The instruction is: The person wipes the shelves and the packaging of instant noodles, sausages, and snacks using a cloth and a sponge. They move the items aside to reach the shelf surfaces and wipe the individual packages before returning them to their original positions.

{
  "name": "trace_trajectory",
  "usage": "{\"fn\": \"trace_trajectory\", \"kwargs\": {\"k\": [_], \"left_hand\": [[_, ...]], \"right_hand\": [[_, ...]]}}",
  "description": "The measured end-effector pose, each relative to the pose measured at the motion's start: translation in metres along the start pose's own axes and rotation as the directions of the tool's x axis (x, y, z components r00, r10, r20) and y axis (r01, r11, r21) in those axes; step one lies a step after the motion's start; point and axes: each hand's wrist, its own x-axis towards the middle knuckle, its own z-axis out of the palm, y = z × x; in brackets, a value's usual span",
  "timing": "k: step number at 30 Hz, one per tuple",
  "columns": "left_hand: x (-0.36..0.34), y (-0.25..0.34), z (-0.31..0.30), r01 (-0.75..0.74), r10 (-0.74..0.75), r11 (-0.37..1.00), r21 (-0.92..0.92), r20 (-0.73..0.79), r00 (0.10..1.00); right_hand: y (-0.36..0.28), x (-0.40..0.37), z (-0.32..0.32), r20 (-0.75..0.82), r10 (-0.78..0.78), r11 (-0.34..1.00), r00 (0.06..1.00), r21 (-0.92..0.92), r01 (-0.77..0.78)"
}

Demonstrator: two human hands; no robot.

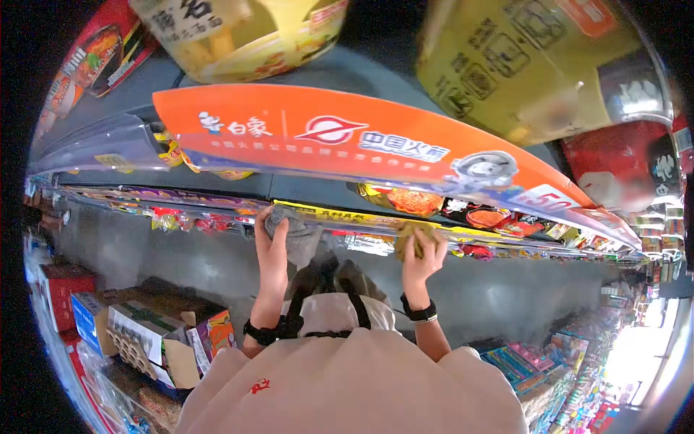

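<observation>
My left hand [270, 249] is closed around a grey cloth [298, 237], which hangs down beside the fingers. It is right at the yellow-trimmed edge of a lower shelf [340, 215]. Farther right along the same edge, my right hand [423, 262] grips a crumpled olive-yellow cloth [410, 239], bunched under the fingers. Both wrists wear black bands. Just above my hands, packets of instant noodles [412, 202] lie on the lower shelf.
An orange shelf banner [289, 119] spans the upper shelf, close to the camera. Above it stand a yellow noodle cup [246, 43] and a large yellow-green package [520, 79]. An opened cardboard box [144, 340] sits behind me at left; colourful boxed goods [531, 362] lie at right.
</observation>
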Motion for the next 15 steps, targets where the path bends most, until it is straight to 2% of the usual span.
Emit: {"fn": "trace_trajectory", "kwargs": {"k": [1, 2, 5, 6, 9, 10, 11, 13, 14, 15], "left_hand": [[0.004, 0.001, 0.004, -0.019, 0.019, 1.0, -0.011, -0.007, 1.0], [0.002, 0.003, 0.011, -0.048, 0.059, 0.994, 0.101, -0.105, 0.993], [0.007, -0.001, 0.008, -0.053, 0.055, 0.998, 0.032, -0.074, 0.996], [0.005, 0.005, 0.011, -0.09, 0.108, 0.983, 0.158, -0.108, 0.988], [0.011, -0.006, 0.005, -0.087, 0.091, 0.994, 0.063, -0.069, 0.993], [0.011, -0.008, 0.01, -0.126, 0.145, 0.984, 0.129, -0.154, 0.977], [0.013, -0.011, 0.014, -0.127, 0.146, 0.984, 0.125, -0.156, 0.977], [0.016, -0.019, 0.016, -0.23, 0.303, 0.931, 0.282, -0.252, 0.919], [0.016, -0.022, 0.019, -0.215, 0.26, 0.96, 0.18, -0.288, 0.922], [0.019, -0.027, 0.018, -0.213, 0.258, 0.96, 0.18, -0.289, 0.922]], "right_hand": [[0.01, 0.002, -0.004, -0.045, 0.022, 1.0, 0.999, -0.001, -0.022], [0.021, 0.004, -0.006, -0.095, 0.043, 0.999, 0.995, 0.002, -0.043], [0.059, 0.01, -0.021, -0.154, 0.082, 0.995, 0.985, -0.039, -0.089], [0.069, 0.013, -0.03, -0.162, 0.089, 0.994, 0.983, -0.054, -0.099], [0.103, 0.024, -0.052, -0.179, 0.182, 0.982, 0.967, -0.019, -0.189], [0.114, 0.028, -0.06, -0.171, 0.181, 0.982, 0.968, -0.03, -0.189], [0.125, 0.033, -0.07, -0.163, 0.177, 0.982, 0.971, -0.043, -0.186], [0.155, 0.039, -0.086, -0.174, 0.204, 0.975, 0.964, -0.055, -0.216], [0.171, 0.041, -0.093, -0.185, 0.235, 0.966, 0.954, -0.067, -0.251], [0.188, 0.043, -0.099, -0.184, 0.235, 0.966, 0.955, -0.068, -0.251]]}}
